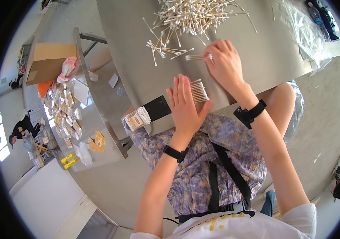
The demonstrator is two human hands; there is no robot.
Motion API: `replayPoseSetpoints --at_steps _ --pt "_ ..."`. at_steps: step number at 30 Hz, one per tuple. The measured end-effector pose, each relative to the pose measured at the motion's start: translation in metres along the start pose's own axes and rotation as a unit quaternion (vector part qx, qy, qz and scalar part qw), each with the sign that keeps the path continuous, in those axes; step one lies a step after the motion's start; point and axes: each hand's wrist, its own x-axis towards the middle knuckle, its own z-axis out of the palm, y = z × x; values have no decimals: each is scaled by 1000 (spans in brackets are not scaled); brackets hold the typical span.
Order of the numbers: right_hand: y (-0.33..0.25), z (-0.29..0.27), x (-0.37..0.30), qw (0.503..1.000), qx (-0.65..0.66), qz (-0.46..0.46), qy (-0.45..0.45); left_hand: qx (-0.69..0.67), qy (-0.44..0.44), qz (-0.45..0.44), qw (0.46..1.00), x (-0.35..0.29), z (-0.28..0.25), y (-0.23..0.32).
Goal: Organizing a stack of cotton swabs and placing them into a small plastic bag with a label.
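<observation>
My left hand [186,104] lies with its fingers stretched out and its thumb apart. It rests against a neat row of cotton swabs [200,92] near the table's front edge, partly covering their left ends. Farther off and to the right, my right hand [225,63] pinches a few cotton swabs [195,57] by their right tips, low over the metal table. A large loose heap of cotton swabs [192,18] lies at the far side, with several strays at its left. Left of my left hand are a black flat plate [158,108] and a packed bundle of swabs with a printed label [138,118].
A clear plastic bag [301,28] and a bottle [314,15] lie at the far right. On a second table at the left are many small packs [64,109], a cardboard box [52,59] and yellow cards [97,142]. A person in black [23,126] is farther left.
</observation>
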Motion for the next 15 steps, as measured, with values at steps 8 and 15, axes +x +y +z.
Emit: replayPoseSetpoints --at_steps 8,15 --pt "-48 31 -22 999 -14 -19 23 -359 102 -116 920 -10 -36 -4" --pt "-58 47 -37 995 -54 -76 -29 -508 195 -215 811 -17 -50 -18"
